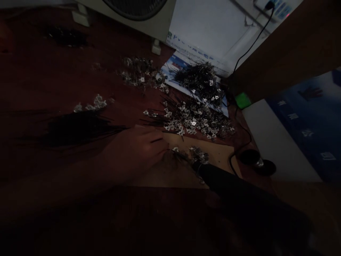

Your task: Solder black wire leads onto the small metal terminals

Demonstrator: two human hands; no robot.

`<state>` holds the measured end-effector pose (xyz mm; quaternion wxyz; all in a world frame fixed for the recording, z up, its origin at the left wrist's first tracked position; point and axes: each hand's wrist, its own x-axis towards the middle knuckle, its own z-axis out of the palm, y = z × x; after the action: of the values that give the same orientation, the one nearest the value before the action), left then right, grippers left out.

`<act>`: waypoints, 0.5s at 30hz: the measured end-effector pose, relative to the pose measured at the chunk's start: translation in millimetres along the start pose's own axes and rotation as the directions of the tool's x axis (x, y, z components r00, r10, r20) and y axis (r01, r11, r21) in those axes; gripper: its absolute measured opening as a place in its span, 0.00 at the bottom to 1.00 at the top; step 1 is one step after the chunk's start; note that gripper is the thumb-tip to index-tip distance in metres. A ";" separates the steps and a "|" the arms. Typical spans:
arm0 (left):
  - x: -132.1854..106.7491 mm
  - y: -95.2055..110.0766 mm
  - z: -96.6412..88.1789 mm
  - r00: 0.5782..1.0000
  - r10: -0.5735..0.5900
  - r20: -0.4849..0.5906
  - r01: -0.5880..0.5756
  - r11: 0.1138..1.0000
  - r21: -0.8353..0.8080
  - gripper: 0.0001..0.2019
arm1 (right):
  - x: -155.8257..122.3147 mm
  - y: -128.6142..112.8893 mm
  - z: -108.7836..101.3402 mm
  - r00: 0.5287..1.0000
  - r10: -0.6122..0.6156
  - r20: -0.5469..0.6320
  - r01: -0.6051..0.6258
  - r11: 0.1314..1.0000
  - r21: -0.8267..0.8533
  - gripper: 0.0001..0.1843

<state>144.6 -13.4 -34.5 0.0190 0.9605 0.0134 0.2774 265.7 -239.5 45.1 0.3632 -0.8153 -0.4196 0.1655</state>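
The picture is very dark. My left hand (138, 147) is closed over a tan board (221, 153), its fingertips pinching what looks like a thin stem with a small silvery flower-shaped end (176, 149). From the right, a dark tool with a narrow tip, shaped like a glue gun (223, 179), points at that flower. My right hand (218, 204) is mostly lost in shadow around the tool's body. Behind the tool tip, a small clump of shiny flower pieces (199, 154) lies on the board. Left of my left hand rests a bundle of thin black stems (77, 128).
Beyond the board lie heaps of flower-tipped stems (197, 119), some on a printed sheet (170, 80). A fan-fronted machine (162, 21) stands at the back. Black cords (246, 49) run down the right side, near two dark round objects (266, 168) and a blue-and-white panel (298, 135).
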 end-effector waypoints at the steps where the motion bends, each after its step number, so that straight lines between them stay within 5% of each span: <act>1: 0.0 0.2 -0.3 1.000 0.001 -0.003 -0.001 1.000 -0.002 0.13 | 7.3 -1.3 4.7 1.000 -0.008 0.006 0.007 1.000 0.017 0.16; 9: -0.8 -0.1 0.8 1.000 0.004 0.022 -0.004 1.000 -0.014 0.13 | 18.5 3.7 15.0 0.998 -0.034 0.052 0.028 0.994 0.105 0.16; 15: -1.8 -0.2 1.1 0.999 0.002 0.037 -0.002 1.000 -0.005 0.12 | 49.2 18.2 43.1 0.997 -0.024 0.075 0.015 0.993 0.121 0.15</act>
<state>143.7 -13.2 -36.4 0.0215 0.9654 0.0113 0.2595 280.4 -187.3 4.2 0.3969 -0.7809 -0.4305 0.2179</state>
